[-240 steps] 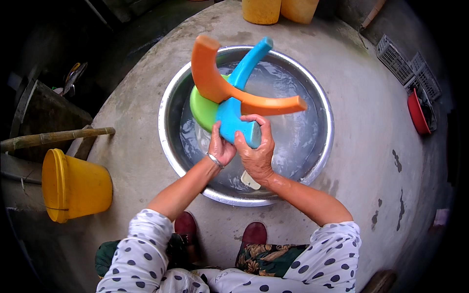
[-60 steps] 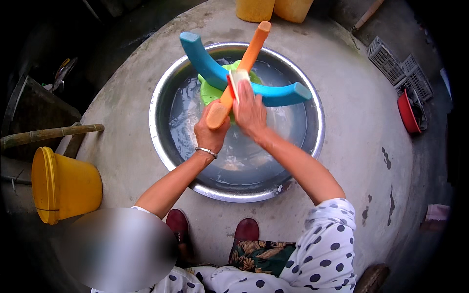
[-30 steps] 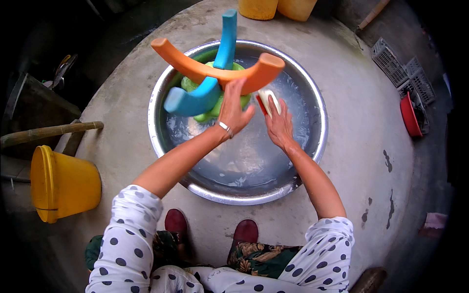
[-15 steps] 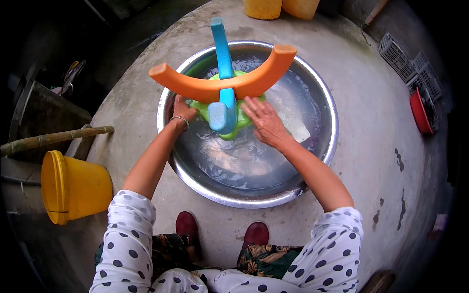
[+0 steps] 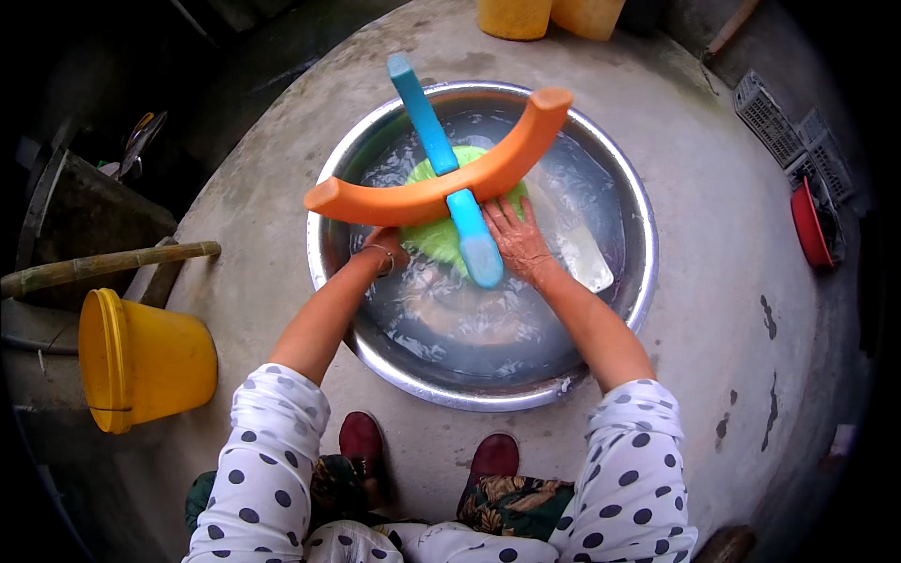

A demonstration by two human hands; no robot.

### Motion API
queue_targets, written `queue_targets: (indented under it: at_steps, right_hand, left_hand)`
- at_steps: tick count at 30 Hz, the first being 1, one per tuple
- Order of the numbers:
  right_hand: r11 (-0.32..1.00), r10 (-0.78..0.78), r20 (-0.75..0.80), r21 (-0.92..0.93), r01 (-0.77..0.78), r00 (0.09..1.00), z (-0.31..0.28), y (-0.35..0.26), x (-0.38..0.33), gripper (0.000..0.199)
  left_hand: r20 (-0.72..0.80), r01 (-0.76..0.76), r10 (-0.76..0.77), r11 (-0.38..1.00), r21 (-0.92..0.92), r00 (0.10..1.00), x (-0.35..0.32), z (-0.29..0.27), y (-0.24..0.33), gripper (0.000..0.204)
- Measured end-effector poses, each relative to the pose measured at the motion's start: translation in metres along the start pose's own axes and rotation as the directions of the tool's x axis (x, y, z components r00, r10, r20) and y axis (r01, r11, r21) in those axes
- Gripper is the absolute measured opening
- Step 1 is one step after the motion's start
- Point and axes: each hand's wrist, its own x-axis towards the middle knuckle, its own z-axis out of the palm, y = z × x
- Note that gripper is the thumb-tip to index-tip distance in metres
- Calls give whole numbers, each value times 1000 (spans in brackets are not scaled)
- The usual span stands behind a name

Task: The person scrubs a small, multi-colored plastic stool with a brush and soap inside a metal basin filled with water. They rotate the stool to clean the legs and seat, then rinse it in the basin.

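Observation:
A plastic stool lies upside down in a wide metal basin [image 5: 441, 398] of cloudy water. Its green seat [image 5: 436, 239] is down in the water, while a curved orange leg piece [image 5: 404, 202] and a crossing blue one [image 5: 422, 117] stick up. My left hand [image 5: 387, 247] grips the seat's left edge, its fingers partly hidden beneath the orange piece. Fingers stretched out, my right hand [image 5: 516, 242] rests against the seat's right side, beside the blue piece. A pale, flat-looking rectangular thing [image 5: 587, 261] sits in the water to the right; its kind is unclear.
A yellow bucket [image 5: 155, 361] stands at left under a bamboo pole [image 5: 108, 269]. Two yellow containers [image 5: 514, 17] are at the far side. Grey plastic crates [image 5: 770, 117] and a red basin [image 5: 809, 225] line the right side. My dark red shoes [image 5: 495, 457] are near the basin.
The stool has turned counterclockwise: the near blue end swung right and the left orange end came nearer. My left hand moved nearer and to the right; my right hand shifted slightly right.

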Motion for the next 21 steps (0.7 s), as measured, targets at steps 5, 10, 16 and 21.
queue_targets:
  at_steps: [5, 10, 16, 21]
  right_hand:
    - [974, 13, 105, 222, -36, 994, -65, -9, 8, 61]
    - [791, 80, 164, 589, -163, 983, -123, -10, 21, 59]
    - [386, 342, 98, 892, -235, 935, -172, -16, 46, 41]
    - [79, 531, 293, 917, -390, 795, -198, 11, 71, 41]
  left_hand:
    - [-27, -112, 123, 767, -632, 992, -26, -55, 6, 83]
    - [18, -202, 304, 674, -710, 953, -62, -116, 5, 59]
    - [148, 72, 205, 339, -938, 967, -89, -144, -7, 61]
    - [-134, -137, -35, -87, -987, 990, -100, -156, 29, 61]
